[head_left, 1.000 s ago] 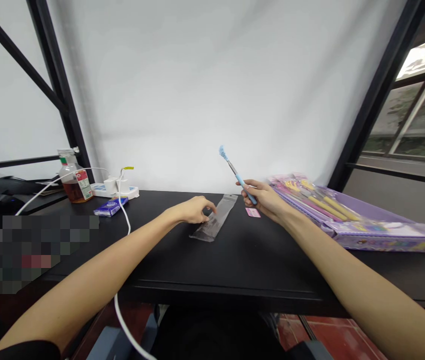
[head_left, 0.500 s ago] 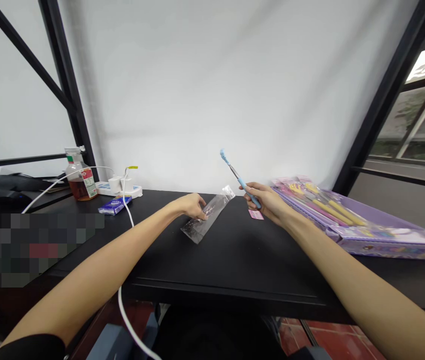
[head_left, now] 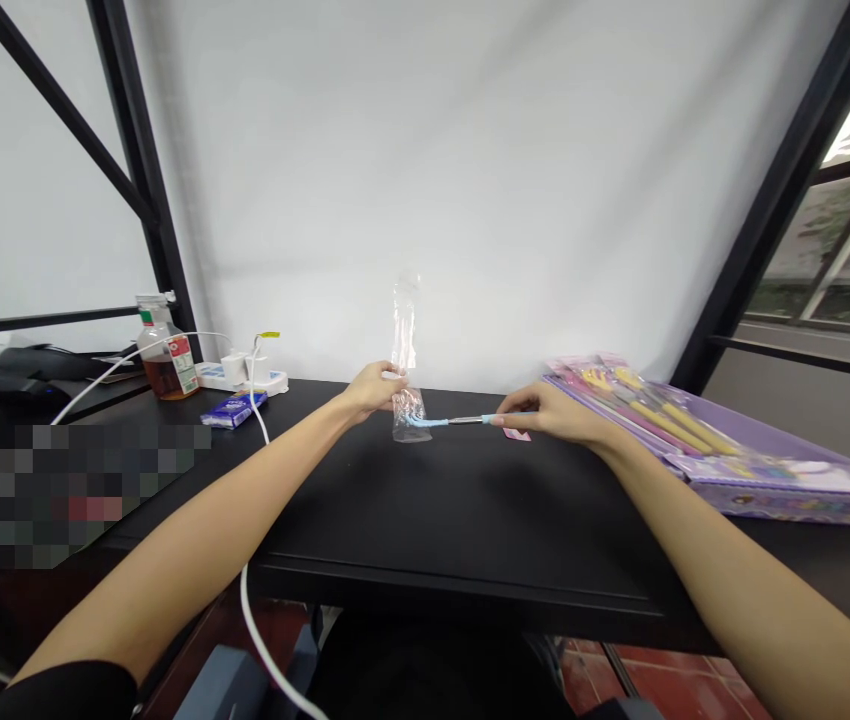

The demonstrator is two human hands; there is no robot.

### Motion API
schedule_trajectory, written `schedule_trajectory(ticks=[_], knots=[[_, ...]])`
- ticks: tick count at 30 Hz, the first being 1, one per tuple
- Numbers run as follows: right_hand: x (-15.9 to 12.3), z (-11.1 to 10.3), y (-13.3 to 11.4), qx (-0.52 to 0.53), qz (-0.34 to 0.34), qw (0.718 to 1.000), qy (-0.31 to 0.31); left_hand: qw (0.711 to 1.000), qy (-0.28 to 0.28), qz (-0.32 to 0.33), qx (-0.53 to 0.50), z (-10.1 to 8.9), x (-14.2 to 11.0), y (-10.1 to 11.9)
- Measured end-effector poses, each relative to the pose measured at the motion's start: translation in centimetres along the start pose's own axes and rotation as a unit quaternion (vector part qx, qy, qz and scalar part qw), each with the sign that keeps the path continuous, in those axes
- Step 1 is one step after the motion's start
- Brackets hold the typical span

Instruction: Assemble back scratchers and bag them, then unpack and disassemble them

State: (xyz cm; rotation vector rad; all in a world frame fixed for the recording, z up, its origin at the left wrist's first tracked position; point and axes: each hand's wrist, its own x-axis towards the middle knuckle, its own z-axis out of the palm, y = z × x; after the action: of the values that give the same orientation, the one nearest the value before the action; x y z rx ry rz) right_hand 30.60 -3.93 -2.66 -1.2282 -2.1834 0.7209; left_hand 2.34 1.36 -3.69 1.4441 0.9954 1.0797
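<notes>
My left hand [head_left: 374, 388] pinches a clear plastic bag [head_left: 405, 325] near its lower part, the bag standing upright above the fingers and hanging a little below them. In my right hand [head_left: 551, 412] is a light blue back scratcher [head_left: 465, 420] with a metal shaft, gripped by its handle and lying level. Its clawed head points left and overlaps the bottom end of the bag; whether it is inside or only beside the plastic I cannot tell. Below my right hand a small pink card [head_left: 517, 435] lies on the black table [head_left: 455, 520], partly covered from view.
On the right sits a purple box [head_left: 762, 415] with several wrapped yellow- and pink-handled sticks [head_left: 684, 425]. Toward the left are a blue packet [head_left: 234, 410], a white power strip [head_left: 267, 381] and a bottle of brown liquid [head_left: 168, 370]. A white cable [head_left: 260, 410] crosses the table edge.
My left hand has lifted the bag off the table and turned it upright. My right hand has swung the back scratcher from tilted up to level, its head now at the bag.
</notes>
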Motion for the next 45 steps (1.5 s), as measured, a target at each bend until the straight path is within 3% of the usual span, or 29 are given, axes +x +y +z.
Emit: schedule_trajectory(ticks=[6,11,21,25,29,32,36,40,45], knots=[[-0.1,0.1,-0.1,-0.051,-0.015,0.999,0.012,1.0,0.022,0.002,-0.002,0.0,0.4,-0.1],[-0.1,0.2,-0.3,-0.086,-0.024,0.994,0.064,0.999,0.045,-0.005,0.002,-0.1,0.4,-0.1],[1.1,0.2,1.9,-0.123,-0.056,0.977,0.163,0.998,0.053,-0.003,-0.046,0.5,-0.2,0.3],[1.1,0.6,1.4,-0.08,-0.06,0.983,0.155,0.995,0.009,0.031,-0.099,1.3,-0.6,0.0],[1.2,2.4,0.0,0.005,-0.041,0.993,0.113,0.986,-0.083,0.064,-0.13,2.7,-1.1,-0.6],[1.7,4.2,-1.0,0.103,-0.031,0.983,0.151,0.982,-0.125,0.065,-0.126,3.7,-1.8,-0.6],[2.3,5.1,-1.5,0.185,-0.059,0.96,0.202,0.983,-0.114,0.068,-0.126,3.8,-2.1,0.0],[1.8,4.0,-1.6,0.2,-0.069,0.968,0.134,0.985,-0.08,0.079,-0.133,2.4,-1.3,0.5],[0.9,3.7,-2.0,0.159,-0.09,0.98,0.079,0.987,-0.089,0.061,-0.12,1.1,-0.5,0.5]])
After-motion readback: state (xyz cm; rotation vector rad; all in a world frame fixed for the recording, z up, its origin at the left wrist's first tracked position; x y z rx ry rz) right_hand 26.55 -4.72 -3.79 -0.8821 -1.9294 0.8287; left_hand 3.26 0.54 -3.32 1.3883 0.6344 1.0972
